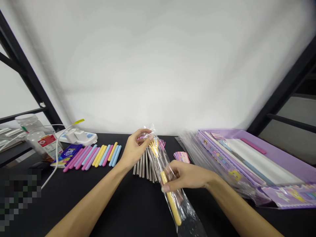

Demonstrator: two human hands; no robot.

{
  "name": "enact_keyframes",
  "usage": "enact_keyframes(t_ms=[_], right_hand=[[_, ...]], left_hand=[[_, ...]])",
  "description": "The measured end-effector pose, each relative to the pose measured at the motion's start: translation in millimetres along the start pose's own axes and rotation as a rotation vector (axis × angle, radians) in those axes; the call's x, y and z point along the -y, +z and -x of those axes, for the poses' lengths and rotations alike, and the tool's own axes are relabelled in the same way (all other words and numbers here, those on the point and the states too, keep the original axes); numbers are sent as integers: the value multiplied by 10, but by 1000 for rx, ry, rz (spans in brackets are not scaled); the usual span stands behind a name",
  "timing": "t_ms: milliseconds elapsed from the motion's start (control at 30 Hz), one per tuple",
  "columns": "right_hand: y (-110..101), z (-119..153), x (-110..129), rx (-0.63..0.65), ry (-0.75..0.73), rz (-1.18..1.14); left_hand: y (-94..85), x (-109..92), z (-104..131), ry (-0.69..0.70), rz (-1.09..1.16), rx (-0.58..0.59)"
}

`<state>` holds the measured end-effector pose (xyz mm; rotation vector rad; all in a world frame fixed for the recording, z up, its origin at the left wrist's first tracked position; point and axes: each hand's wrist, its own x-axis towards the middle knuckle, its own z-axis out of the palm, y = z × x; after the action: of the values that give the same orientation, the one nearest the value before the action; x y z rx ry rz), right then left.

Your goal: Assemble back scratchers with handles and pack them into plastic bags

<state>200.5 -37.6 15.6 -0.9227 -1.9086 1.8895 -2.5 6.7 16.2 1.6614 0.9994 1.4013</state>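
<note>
A yellow back scratcher (174, 207) with a claw-shaped head lies lengthwise inside a long clear plastic bag (190, 220). My left hand (138, 144) pinches the bag's far end, close to the yellow claw head (154, 147). Lower down, my right hand (187, 176) is closed on the scratcher's yellow handle, thumb in front, with the bag around it. Behind and beneath the bag, several metal rods (143, 168) with pink claw heads (163, 143) lie on the black table, partly hidden by my left hand and the bag.
Left of the rods is a row of pink, purple, yellow and blue handles (98, 156). Beyond it stand a clear jar (37, 138), a power strip (86, 138) and a white cable (57, 148). To the right are small printed cards (182, 157), stacked clear bags (199, 151) and a purple box (256, 144).
</note>
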Motion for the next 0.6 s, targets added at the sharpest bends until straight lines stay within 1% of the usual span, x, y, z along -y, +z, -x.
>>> enact_keyframes(t_ms=[100, 133, 167, 200, 267, 300, 333, 367, 400, 467, 600], right_hand=[[-40, 14, 18, 53, 53, 81], [-77, 20, 27, 39, 64, 137], [-126, 27, 36, -26, 62, 207], [-185, 36, 41, -157, 39, 293], [-328, 62, 37, -527, -61, 516], [-406, 82, 26, -689, -119, 641], [-485, 105, 7, -794, -167, 768], [-559, 131, -18, -837, -196, 891], [-626, 157, -48, -831, -200, 999], [-726, 204, -117, -762, -140, 1156], [-797, 232, -246, -679, 92, 1306]], left_hand=[[-20, 33, 5, -11, 22, 22], [-22, 35, 12, -9, 25, 31], [-22, 34, 20, -10, 26, 43], [-20, 31, 30, -15, 28, 60], [-11, 26, 51, -26, 20, 101], [-4, 26, 63, -30, 11, 124], [5, 30, 75, -34, 0, 150], [16, 37, 87, -38, -10, 175], [29, 45, 100, -41, -15, 199], [58, 66, 125, -55, -10, 247], [114, 98, 170, -107, -7, 318]])
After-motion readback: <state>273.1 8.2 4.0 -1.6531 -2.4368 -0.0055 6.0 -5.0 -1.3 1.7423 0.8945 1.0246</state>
